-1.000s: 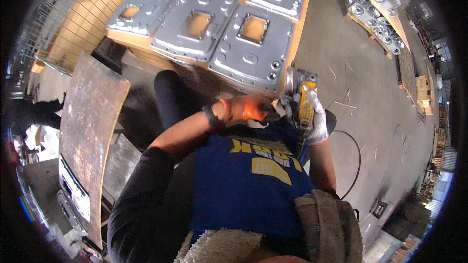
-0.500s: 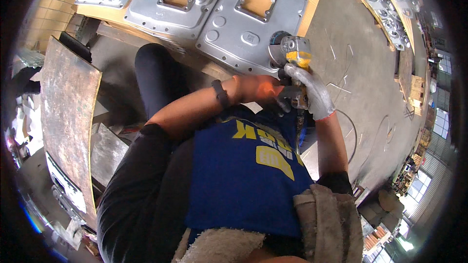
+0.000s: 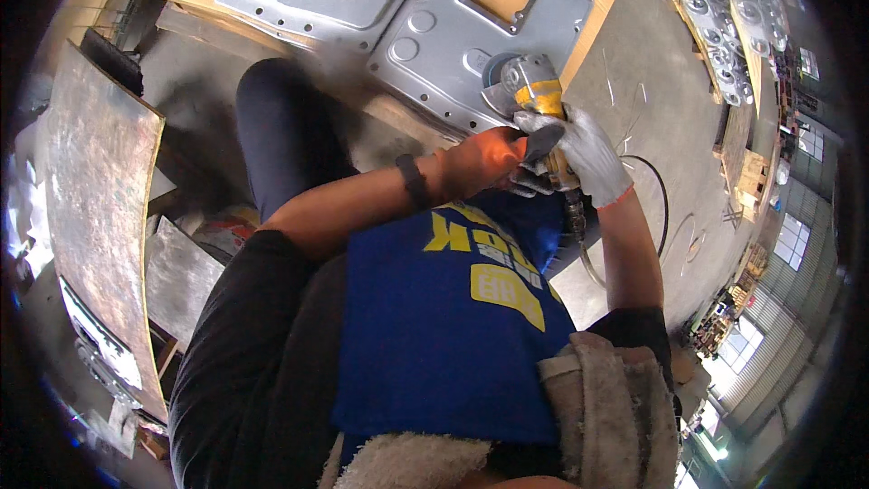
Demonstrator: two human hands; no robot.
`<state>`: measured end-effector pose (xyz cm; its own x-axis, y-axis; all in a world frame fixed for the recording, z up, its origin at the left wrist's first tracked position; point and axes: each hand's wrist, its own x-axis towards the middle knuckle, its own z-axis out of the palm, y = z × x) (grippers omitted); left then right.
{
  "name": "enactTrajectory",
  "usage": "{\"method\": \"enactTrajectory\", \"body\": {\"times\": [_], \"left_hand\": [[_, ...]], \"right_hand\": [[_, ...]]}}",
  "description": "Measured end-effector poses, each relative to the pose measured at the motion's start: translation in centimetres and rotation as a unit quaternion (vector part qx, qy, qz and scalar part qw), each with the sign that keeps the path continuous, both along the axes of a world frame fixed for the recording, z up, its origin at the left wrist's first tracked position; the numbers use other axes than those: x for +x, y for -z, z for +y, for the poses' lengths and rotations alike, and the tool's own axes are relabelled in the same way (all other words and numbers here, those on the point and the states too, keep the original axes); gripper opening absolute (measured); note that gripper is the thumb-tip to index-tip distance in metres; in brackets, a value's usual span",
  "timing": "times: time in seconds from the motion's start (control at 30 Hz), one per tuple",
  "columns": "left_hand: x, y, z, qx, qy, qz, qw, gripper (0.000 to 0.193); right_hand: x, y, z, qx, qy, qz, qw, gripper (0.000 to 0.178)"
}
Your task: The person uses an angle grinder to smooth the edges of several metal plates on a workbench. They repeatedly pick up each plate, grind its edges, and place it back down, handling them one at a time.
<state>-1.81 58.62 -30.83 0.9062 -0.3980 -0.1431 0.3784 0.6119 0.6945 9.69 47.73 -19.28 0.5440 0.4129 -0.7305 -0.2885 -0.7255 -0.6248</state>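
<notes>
I hold a yellow and silver angle grinder with both hands, close to the near right corner of a grey metal cover plate. Its disc overlaps the plate's surface in view; whether it touches I cannot tell. My right hand, in a pale grey-white glove, wraps round the grinder just behind its head. My left hand, in an orange glove with dark fingers, closes on the tool's body from the other side. A hose runs from the grinder's lower end.
More grey cover plates lie alongside on a wooden board. A worn, tilted panel stands at the left. Several metal castings rest on boards at the far right. A dark cable loops across the concrete floor.
The grinder has moved left and slightly inward over the plate, its disc now at the raised oval mark. Both hands have moved with it, and the whole view has shifted a little.
</notes>
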Motion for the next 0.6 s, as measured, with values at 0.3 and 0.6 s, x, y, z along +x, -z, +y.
{"method": "enactTrajectory", "body": {"times": [0.3, 0.6], "left_hand": [[-0.4, 0.3, 0.0, -0.041, -0.044, 0.131, 0.990, 0.035], [-0.4, 2.4, -1.1, 0.063, -0.092, -0.059, 0.992, 0.038]], "right_hand": [[0.8, 1.3, 1.2, -0.012, -0.074, -0.043, 0.996, 0.037], [1.3, 3.1, -0.1, 0.040, -0.060, -0.049, 0.996, 0.033]]}}
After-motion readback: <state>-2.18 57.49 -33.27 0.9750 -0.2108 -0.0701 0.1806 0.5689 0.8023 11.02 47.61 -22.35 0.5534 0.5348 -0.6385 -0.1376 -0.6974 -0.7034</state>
